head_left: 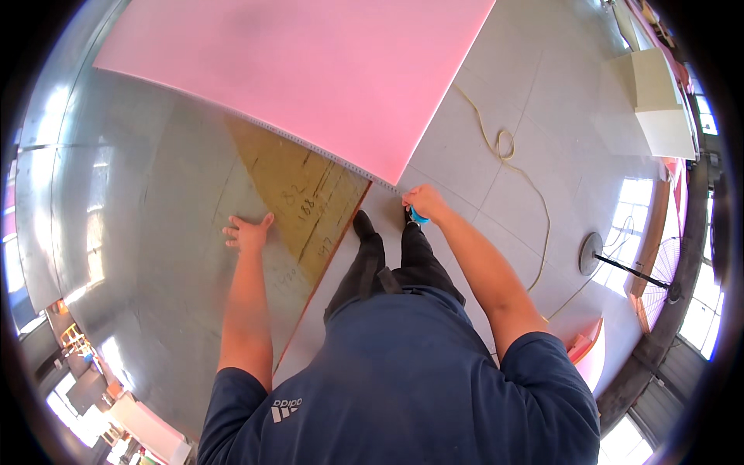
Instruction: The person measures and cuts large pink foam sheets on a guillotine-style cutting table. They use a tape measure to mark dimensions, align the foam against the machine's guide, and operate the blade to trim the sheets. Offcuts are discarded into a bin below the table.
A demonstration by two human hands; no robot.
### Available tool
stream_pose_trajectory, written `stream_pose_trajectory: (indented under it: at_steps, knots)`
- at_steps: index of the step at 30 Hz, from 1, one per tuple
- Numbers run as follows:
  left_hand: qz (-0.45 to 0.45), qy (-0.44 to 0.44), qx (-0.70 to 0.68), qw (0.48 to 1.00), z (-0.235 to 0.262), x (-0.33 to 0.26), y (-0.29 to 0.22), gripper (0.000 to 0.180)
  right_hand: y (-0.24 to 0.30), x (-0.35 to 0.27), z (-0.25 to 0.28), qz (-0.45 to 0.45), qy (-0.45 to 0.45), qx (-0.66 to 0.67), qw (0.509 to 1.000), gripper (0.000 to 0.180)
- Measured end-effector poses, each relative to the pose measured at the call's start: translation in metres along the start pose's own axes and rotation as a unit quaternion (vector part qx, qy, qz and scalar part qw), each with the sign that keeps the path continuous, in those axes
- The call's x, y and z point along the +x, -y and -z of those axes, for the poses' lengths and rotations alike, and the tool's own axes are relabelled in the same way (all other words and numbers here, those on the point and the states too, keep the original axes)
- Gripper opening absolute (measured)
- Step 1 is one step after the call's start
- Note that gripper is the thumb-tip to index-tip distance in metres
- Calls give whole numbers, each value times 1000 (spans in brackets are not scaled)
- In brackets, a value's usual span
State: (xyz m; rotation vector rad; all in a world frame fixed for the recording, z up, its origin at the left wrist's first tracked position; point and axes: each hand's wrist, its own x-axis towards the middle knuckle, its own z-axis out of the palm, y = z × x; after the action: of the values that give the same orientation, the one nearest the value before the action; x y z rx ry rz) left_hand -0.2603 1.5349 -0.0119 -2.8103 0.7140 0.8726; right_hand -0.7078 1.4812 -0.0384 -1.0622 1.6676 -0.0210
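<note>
A large pink sheet (310, 62) lies across the far side of a shiny grey tabletop, one corner pointing toward me. Along its near edge runs a narrow graduated measuring tape (325, 153), reaching past the corner to my right hand (426, 203). That hand is closed around the tape's near end, with a blue piece (418, 216), apparently part of the tape measure, showing under the fingers. My left hand (249, 234) is open, fingers spread, over the tabletop beside a yellowish-brown worn patch (298, 194) with handwritten marks. Whether its palm touches the surface I cannot tell.
The grey tabletop (170, 232) has a reddish-brown edge near my legs. A pale cord (508, 159) lies looped on the tiled floor (496, 209) to the right. Farther right are a standing fan (659, 287) and pale boards (663, 105).
</note>
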Motion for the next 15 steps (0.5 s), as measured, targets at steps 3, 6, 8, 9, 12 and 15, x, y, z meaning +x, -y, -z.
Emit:
stream_pose_trajectory:
  at_steps: [3, 6, 8, 9, 12, 15]
  knots:
    - [-10, -13, 14, 1000, -2, 0, 0, 128, 4, -2, 2, 9, 12, 39, 999, 24]
    - [-44, -36, 14, 998, -12, 6, 11, 127, 1, 6, -1, 23, 26, 59, 998, 22]
    - [-53, -42, 8, 998, -15, 0, 8, 125, -3, 8, -1, 26, 31, 77, 996, 21]
    - [-51, -39, 8, 998, -14, -3, 5, 124, -3, 8, 0, 23, 29, 77, 996, 21]
    - [-44, -32, 11, 998, -11, -5, 0, 123, -5, 6, 1, 43, 28, 49, 997, 22]
    - [-40, -33, 10, 999, -17, 8, 6, 122, -10, 12, 1, 84, 27, -12, 996, 23]
